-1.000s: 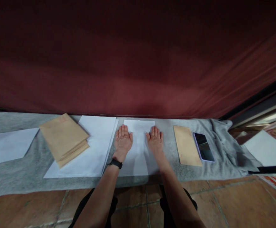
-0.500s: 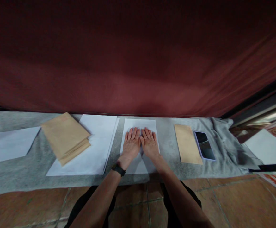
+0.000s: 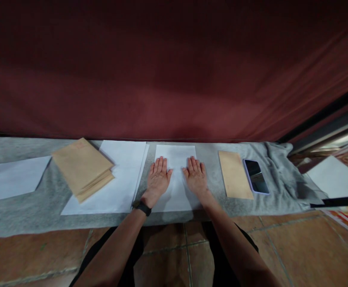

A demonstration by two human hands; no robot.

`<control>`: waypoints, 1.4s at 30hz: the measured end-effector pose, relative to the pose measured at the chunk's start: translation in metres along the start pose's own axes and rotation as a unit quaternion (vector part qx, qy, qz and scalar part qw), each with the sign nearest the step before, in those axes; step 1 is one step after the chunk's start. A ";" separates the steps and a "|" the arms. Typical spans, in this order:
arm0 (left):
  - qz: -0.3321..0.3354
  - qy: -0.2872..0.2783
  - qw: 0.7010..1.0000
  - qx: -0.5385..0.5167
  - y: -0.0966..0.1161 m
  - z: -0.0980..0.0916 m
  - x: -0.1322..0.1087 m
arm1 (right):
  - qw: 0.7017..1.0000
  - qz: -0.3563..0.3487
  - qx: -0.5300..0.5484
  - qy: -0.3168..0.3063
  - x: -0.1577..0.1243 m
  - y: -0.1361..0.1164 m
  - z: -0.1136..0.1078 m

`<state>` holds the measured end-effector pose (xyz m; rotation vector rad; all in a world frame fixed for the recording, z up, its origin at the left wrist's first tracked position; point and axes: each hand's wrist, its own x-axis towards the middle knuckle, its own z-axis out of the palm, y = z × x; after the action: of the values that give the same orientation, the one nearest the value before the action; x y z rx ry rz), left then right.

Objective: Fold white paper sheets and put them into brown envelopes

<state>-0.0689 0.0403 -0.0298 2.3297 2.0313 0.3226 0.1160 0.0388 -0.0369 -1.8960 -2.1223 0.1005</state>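
Observation:
A white sheet of paper (image 3: 176,191) lies flat in front of me on a grey cloth. My left hand (image 3: 158,177) rests palm down over its left edge, fingers stretched out. Over the right edge lies my right hand (image 3: 196,177), also flat with the fingers extended. Bare paper shows between the two thumbs. Neither hand holds anything. Left of the sheet is a pile of white paper (image 3: 126,171), partly covered by several brown envelopes (image 3: 81,167). A single brown envelope (image 3: 235,175) lies to the right.
Right of the single envelope is a phone (image 3: 256,176) in a pale purple case. Another white sheet (image 3: 12,178) lies at the far left. The grey cloth (image 3: 209,159) bunches up at its right end. A dark red curtain (image 3: 174,87) hangs behind.
My hands have slid apart from the middle of the sheet, the left one to its left edge and the right one to its right edge. Both stay flat.

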 end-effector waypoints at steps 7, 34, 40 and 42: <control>-0.032 0.007 0.999 -0.001 -0.013 -0.005 -0.008 | 0.999 0.017 -0.025 0.023 -0.007 0.024 -0.008; 0.292 -0.167 0.939 -0.074 0.004 -0.057 -0.092 | 0.970 -0.191 0.113 -0.103 -0.030 0.062 -0.044; 0.258 -0.161 0.946 -0.116 -0.013 -0.065 -0.075 | 0.971 -0.168 0.138 -0.104 -0.029 0.076 -0.046; 0.223 -0.140 0.954 -0.145 -0.023 -0.067 -0.065 | 0.967 -0.165 0.158 -0.112 -0.031 0.080 -0.048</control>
<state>-0.1118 -0.0281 0.0236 2.4479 1.2298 0.2594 0.2082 0.0121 -0.0155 -1.3872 -2.3677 0.5677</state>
